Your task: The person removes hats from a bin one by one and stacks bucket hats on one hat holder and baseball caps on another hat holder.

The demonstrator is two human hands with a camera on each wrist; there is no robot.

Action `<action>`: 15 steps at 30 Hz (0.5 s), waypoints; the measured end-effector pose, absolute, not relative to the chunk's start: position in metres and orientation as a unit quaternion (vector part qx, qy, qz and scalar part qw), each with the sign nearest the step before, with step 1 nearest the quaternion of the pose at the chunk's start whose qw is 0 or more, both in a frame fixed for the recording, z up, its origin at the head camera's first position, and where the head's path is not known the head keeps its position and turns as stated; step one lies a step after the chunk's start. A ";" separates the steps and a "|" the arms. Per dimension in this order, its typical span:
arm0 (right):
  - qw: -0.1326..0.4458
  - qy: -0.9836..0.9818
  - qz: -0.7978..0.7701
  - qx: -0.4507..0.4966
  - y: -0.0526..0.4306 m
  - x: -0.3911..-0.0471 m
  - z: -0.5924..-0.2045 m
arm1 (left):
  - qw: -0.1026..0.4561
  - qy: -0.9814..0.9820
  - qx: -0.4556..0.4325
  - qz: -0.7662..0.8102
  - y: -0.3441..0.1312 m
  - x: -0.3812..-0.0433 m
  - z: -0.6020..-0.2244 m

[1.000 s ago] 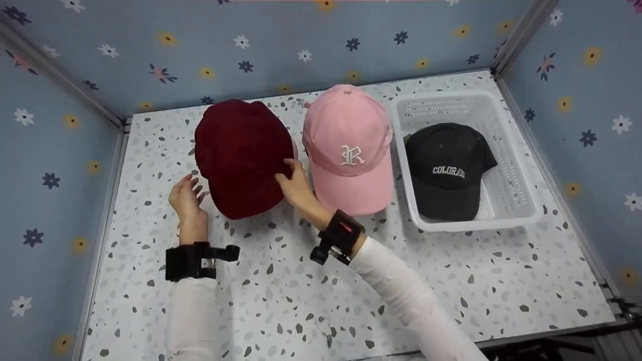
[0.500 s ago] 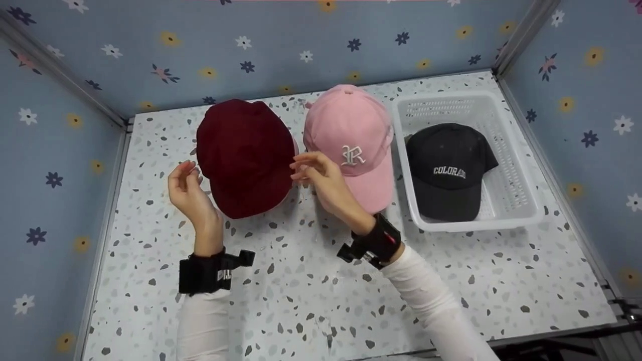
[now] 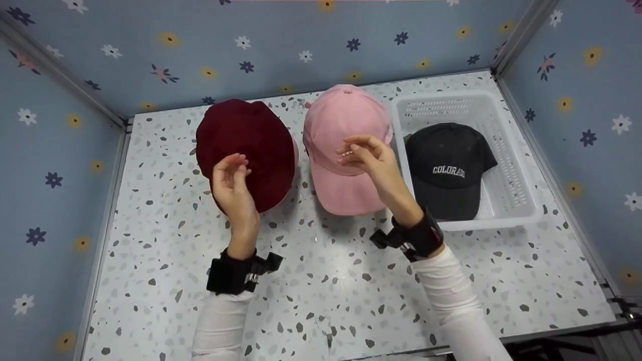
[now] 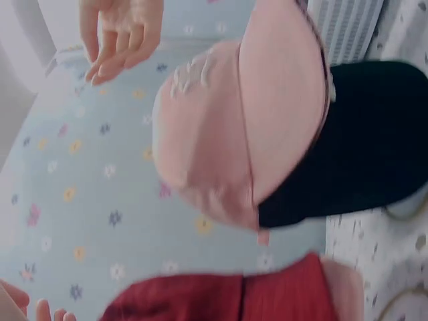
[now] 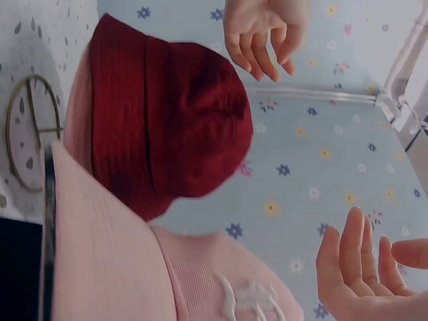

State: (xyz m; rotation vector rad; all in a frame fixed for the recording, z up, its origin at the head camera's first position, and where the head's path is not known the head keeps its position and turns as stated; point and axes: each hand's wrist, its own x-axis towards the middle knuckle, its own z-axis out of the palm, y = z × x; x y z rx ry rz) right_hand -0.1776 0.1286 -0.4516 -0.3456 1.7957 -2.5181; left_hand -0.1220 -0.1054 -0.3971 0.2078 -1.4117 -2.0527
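Note:
A dark red bucket hat [image 3: 251, 130], with a pink edge showing under its brim [image 5: 79, 120], stands at the left of the table. My left hand [image 3: 233, 185] overlaps its front in the head view, fingers loosely bent and holding nothing. Just to the right is a pink baseball cap [image 3: 346, 195] with a white embroidered letter, its bill toward me. My right hand [image 3: 373, 160] hangs over the cap's front, fingers relaxed and holding nothing; it hides most of the letter in the head view. The right wrist view shows both hands apart from the hats.
A white plastic basket [image 3: 509, 220] at the right holds a black cap [image 3: 444, 145] lettered COLORADO. Under the hats, thin wire rings [image 5: 10, 127] of stands rest on the speckled table [image 3: 311, 301]. Flowered blue panels [image 3: 281, 45] close off the back and sides.
My right hand has let go of the red hat's right edge and moved right over the pink cap. My left hand has come from the hat's left side to over its front.

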 end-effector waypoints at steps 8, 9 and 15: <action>-0.015 0.581 -0.811 -0.062 0.156 -0.150 -0.379 | 0.247 -0.582 0.023 -0.775 -0.067 -0.121 -0.401; -0.022 0.585 -0.809 -0.058 0.158 -0.147 -0.371 | 0.239 -0.586 0.016 -0.774 -0.063 -0.121 -0.401; -0.033 0.585 -0.807 -0.073 0.190 -0.155 -0.375 | 0.190 -0.619 -0.023 -0.762 -0.032 -0.117 -0.402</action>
